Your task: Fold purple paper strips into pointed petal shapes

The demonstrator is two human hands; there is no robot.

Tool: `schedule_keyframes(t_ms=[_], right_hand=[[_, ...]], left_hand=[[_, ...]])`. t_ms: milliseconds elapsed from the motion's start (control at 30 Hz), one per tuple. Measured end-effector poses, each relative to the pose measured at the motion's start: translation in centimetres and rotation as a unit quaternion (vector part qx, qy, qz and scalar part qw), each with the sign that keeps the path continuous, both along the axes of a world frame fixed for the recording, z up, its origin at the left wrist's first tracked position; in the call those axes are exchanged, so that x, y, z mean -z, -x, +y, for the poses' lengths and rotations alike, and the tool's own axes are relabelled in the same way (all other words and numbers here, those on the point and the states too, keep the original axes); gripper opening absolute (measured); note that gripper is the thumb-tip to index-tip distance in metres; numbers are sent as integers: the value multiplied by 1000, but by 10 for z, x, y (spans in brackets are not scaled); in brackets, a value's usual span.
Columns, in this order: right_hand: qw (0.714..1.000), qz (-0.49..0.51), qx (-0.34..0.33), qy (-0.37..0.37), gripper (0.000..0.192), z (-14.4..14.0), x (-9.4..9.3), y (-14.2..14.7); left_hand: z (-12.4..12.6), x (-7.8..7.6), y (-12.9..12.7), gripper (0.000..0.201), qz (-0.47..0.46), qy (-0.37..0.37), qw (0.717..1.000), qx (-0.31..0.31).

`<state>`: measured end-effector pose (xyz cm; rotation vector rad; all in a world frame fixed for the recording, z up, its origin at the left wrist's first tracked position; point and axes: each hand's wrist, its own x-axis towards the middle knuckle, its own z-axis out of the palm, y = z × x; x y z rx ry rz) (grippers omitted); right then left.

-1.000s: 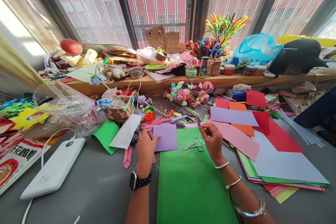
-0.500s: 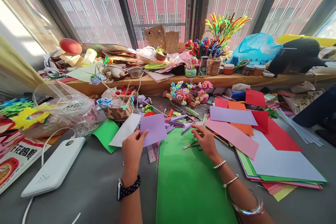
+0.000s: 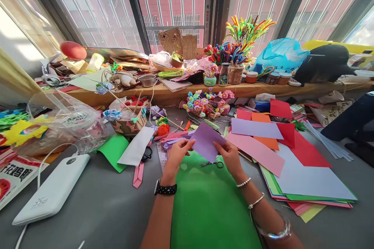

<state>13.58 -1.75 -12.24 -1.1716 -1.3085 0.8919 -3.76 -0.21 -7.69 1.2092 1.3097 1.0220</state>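
Note:
A square of purple paper (image 3: 207, 142) is held up between my two hands, turned so that one corner points upward. My left hand (image 3: 179, 155) pinches its left corner between thumb and fingers. On the opposite side, my right hand (image 3: 229, 156) grips the lower right edge. Beneath the paper lies a green mat (image 3: 213, 202). Small scissors (image 3: 212, 164) rest on the mat just below the paper, between my hands. Folded purple paper strips (image 3: 174, 141) lie behind my left hand, beside a ruler (image 3: 161, 155).
Stacked coloured paper (image 3: 315, 183) lies at the right, with a light purple sheet (image 3: 255, 128) on top. A white power bank (image 3: 52, 190) with a cable sits at the left. Crocheted flowers (image 3: 201, 103) and a flower basket (image 3: 128, 124) stand toward the windowsill. A folded pink strip (image 3: 138, 175) lies left of the mat.
My left hand has moved right with the purple paper, over the mat. The paper has turned onto a corner. My right hand, previously holding nothing visible, now grips it too.

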Motion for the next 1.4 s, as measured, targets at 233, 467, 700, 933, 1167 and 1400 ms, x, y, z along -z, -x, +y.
schedule_keyframes(t_ms=[233,467,700,933,1167,1400], right_hand=[[987,-128,-8,-100,41,-5,-5,-6],[960,-230,-62,-145,46,-7,-3,-3],[963,-201,-121,-132,58,-8,-14,1],[999,-8,-36,16,33,-4,-9,-1],[995,53,-33,72,31,-3,-6,0],[992,86,-20,96,32,-4,-7,-1]], left_hand=[[1,22,-19,23,-149,36,987,-45],[-3,19,-21,28,-197,11,979,-58],[-1,25,-21,25,-165,-6,984,-68],[-9,20,-29,19,-125,22,991,32],[-8,23,-29,17,-118,37,992,23],[-8,24,-29,18,-120,53,991,25]])
